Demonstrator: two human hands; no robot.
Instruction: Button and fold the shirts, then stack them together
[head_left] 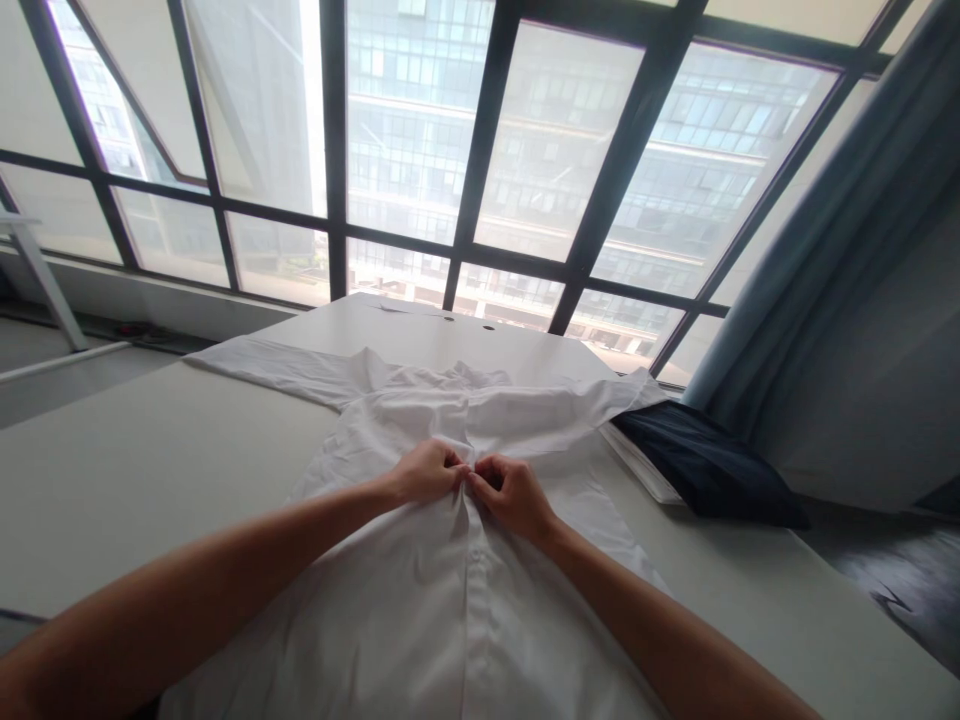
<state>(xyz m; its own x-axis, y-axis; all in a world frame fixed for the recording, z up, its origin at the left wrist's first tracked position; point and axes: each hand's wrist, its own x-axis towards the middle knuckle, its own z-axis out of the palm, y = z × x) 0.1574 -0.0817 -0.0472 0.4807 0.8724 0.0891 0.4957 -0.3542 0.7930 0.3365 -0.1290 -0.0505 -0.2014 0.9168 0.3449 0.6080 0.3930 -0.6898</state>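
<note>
On the table [135,470] the white shirt [420,600] is lying flat, front up, long axis running straight away from the person: collar [465,378] pointing toward the window [525,150], hem end nearest the camera. One sleeve [262,365] is stretching out to the picture's left. Left hand [427,472] & right hand [514,495] are meeting mid-chest, knuckles nearly touching; fingers of both are curling shut, pinching the placket [472,590] fabric btwn them. A dark navy cloth [705,465] is sitting just beside the shirt's far-right corner, nr the table edge
</note>
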